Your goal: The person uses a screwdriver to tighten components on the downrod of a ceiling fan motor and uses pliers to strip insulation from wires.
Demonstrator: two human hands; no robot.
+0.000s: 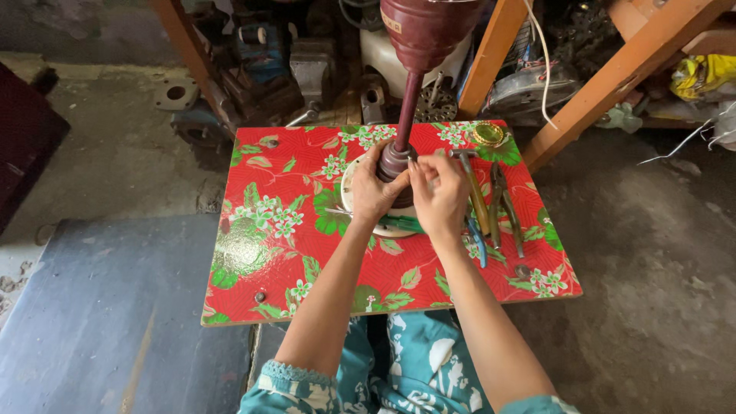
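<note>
Both hands, left hand (373, 190) and right hand (438, 193), grip closed around the maroon metal fan stem's collar (395, 159) at the red floral surface's (261, 253) twelve o'clock; top-heavy, it could tip onto the pliers (502, 201) at three o'clock.

left hand (373, 192), right hand (438, 195), fingers curled, arms extended

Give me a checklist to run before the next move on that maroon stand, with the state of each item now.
1. Both hands on the collar: left hand and right hand flank the maroon collar - ok.
2. Rod upright: leans slightly - cannot tell.
3. White base flat on the table - ok.
4. Hammer and pliers beside the right hand - ok.
5. Collar tightness - cannot tell.
</note>
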